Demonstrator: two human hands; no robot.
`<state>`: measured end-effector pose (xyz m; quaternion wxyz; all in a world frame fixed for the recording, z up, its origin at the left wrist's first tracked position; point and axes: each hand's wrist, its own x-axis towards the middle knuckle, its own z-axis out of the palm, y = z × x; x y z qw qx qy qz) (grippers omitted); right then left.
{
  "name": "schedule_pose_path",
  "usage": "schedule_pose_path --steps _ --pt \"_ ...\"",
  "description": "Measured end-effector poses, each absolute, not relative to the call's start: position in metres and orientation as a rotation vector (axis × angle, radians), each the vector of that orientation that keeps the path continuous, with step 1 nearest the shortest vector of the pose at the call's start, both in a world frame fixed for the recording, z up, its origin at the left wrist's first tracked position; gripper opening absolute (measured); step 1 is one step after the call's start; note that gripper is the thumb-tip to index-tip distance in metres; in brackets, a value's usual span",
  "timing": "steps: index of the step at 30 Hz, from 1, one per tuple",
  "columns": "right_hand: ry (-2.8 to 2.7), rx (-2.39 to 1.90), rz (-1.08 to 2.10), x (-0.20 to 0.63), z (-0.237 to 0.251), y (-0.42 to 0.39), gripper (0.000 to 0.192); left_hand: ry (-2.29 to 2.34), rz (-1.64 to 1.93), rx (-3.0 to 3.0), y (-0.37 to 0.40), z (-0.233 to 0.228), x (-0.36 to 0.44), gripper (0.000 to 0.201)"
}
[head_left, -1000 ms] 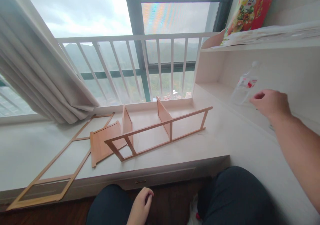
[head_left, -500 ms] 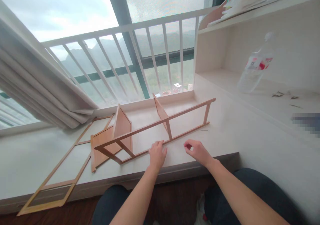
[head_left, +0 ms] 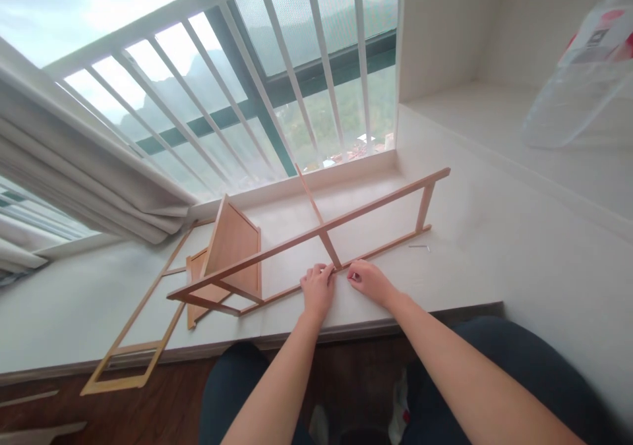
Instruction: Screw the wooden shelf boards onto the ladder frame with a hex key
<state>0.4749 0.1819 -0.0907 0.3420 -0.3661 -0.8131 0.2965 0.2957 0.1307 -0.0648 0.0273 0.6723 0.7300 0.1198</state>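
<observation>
A partly assembled wooden rack lies on its side along the white ledge, with panels standing up from its long frame. My left hand grips the frame's near rail, just left of where a crossbar meets it. Close to that same joint, my right hand has its thumb and fingers pinched together; whatever is between them is too small to make out. A thin L-shaped hex key rests on the ledge beyond the right hand, by the rack's right end.
A second wooden frame lies at the left, overhanging the ledge's front edge. White railings and a grey curtain stand behind. To the right, a plastic bottle stands on a shelf. Wooden pieces lie on the floor.
My right hand has moved left to the joint by the crossbar, and my left hand has closed on the rail. The rack has turned slightly; the view has tilted down.
</observation>
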Motion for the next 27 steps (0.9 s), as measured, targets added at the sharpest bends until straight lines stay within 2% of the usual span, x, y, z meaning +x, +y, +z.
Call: schedule_pose_path --steps 13,27 --pt "-2.127 -0.989 0.728 0.471 -0.092 0.192 0.014 2.274 0.291 2.083 0.129 -0.066 0.3 0.033" --pt "-2.146 -0.951 0.709 0.475 -0.091 0.186 0.015 2.222 0.504 2.04 0.125 -0.067 0.301 0.029"
